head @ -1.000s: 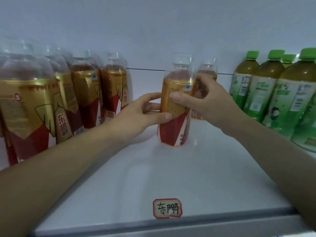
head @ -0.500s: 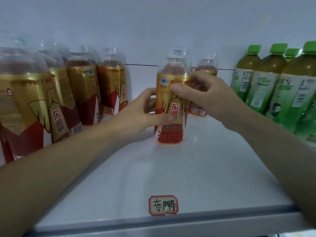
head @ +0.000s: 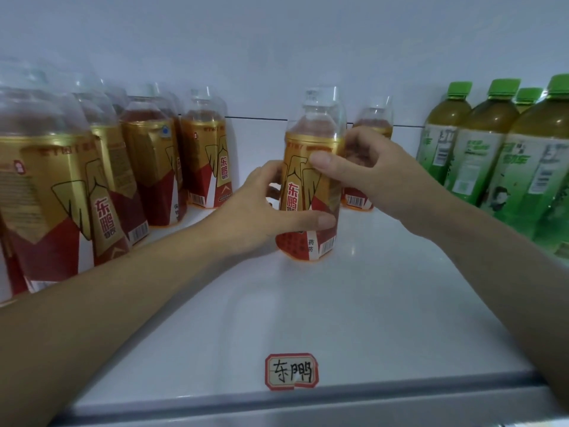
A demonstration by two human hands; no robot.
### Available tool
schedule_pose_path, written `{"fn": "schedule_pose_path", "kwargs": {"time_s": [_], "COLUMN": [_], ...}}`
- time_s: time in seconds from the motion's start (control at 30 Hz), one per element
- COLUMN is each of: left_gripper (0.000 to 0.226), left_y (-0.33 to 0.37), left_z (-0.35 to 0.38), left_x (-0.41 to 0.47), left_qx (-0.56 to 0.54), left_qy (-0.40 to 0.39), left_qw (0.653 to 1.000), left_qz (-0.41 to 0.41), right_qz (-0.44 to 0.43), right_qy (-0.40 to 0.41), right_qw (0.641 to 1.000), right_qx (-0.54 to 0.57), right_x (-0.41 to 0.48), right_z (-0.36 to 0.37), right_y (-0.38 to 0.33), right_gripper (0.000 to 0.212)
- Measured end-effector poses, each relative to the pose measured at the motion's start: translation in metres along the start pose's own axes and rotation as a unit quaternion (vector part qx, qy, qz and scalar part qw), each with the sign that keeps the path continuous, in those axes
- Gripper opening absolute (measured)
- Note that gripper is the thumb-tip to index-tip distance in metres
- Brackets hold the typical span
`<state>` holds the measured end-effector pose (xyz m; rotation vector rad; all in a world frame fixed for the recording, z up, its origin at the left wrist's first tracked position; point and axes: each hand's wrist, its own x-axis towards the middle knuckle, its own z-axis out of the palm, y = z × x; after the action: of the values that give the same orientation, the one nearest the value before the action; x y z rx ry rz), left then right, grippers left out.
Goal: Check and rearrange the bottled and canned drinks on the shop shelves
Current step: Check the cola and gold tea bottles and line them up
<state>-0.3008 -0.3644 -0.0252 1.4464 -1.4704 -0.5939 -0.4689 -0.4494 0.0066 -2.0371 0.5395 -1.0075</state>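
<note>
A gold-and-red energy drink bottle (head: 311,186) with a clear cap stands upright on the white shelf (head: 354,303), near its middle. My left hand (head: 258,217) grips its lower half from the left, thumb across the front. My right hand (head: 369,171) holds its upper label from the right, thumb on the front. The red characters on its label face me. A second bottle of the same kind (head: 366,198) stands behind my right hand, mostly hidden.
Several matching gold-and-red bottles (head: 147,167) line the shelf's left side. Green-capped tea bottles (head: 480,158) stand in rows on the right. A red-bordered handwritten tag (head: 292,371) sits at the shelf's front edge. The white back wall is close behind.
The bottle between my hands has turned about its axis, bringing the red characters to the front. Both hands stayed on it, and it stands on the same spot.
</note>
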Motion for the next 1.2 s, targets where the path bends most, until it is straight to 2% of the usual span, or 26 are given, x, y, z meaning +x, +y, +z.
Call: {"fn": "schedule_pose_path", "kwargs": {"time_s": [0.1,0.2,0.27,0.33,0.4,0.5,0.6,0.7,0.8,0.97,1.03,1.1,1.2], "left_gripper": [0.08,0.084,0.083,0.084,0.08,0.074,0.074,0.071,0.066,0.075,0.078,0.084,0.085], "left_y": [0.0,-0.002,-0.001,0.004,0.005,-0.001,-0.003,0.0,0.003,-0.001,0.0,0.003,0.004], "left_z": [-0.002,-0.01,-0.009,-0.002,0.002,-0.004,-0.01,0.0,0.007,-0.01,-0.012,-0.011,-0.003], "left_x": [0.001,0.0,0.0,-0.001,-0.001,0.001,0.001,0.0,0.002,0.003,0.001,0.0,-0.001], "left_qx": [-0.033,-0.104,-0.083,-0.017,0.018,-0.031,-0.109,-0.048,-0.015,-0.114,-0.056,0.001,0.021], "left_qy": [0.001,-0.035,-0.052,-0.051,-0.021,-0.017,-0.053,-0.059,-0.03,-0.068,-0.073,-0.044,-0.03], "left_qw": [0.999,0.994,0.995,0.998,1.0,0.999,0.992,0.997,0.999,0.991,0.996,0.999,0.999], "left_qz": [0.004,-0.01,-0.009,-0.008,-0.007,0.002,-0.014,-0.005,-0.002,-0.014,-0.007,0.004,0.0], "right_qz": [0.015,0.001,-0.012,-0.018,-0.011,0.016,0.006,-0.017,-0.009,0.004,-0.005,-0.016,-0.024], "right_qy": [-0.039,-0.022,0.005,0.015,0.002,-0.04,-0.031,0.004,-0.012,-0.025,-0.001,0.025,0.031], "right_qw": [0.999,1.0,0.999,0.998,0.999,0.999,0.999,0.999,1.0,1.0,1.0,0.996,0.994], "right_qx": [0.024,0.009,-0.032,-0.065,-0.048,0.004,-0.001,-0.044,-0.027,0.012,-0.025,-0.08,-0.097], "right_x": [-0.001,0.0,0.001,0.0,0.0,-0.001,-0.001,-0.002,-0.003,-0.002,-0.002,-0.002,-0.003], "right_z": [0.0,-0.003,-0.004,-0.003,-0.001,0.001,0.001,0.003,0.004,0.0,-0.001,0.001,0.004], "right_y": [0.0,-0.001,-0.001,-0.001,-0.001,0.001,0.0,-0.003,-0.003,-0.003,-0.005,-0.006,-0.006], "right_gripper": [0.049,0.042,0.035,0.039,0.045,0.052,0.048,0.052,0.047,0.041,0.048,0.053,0.052]}}
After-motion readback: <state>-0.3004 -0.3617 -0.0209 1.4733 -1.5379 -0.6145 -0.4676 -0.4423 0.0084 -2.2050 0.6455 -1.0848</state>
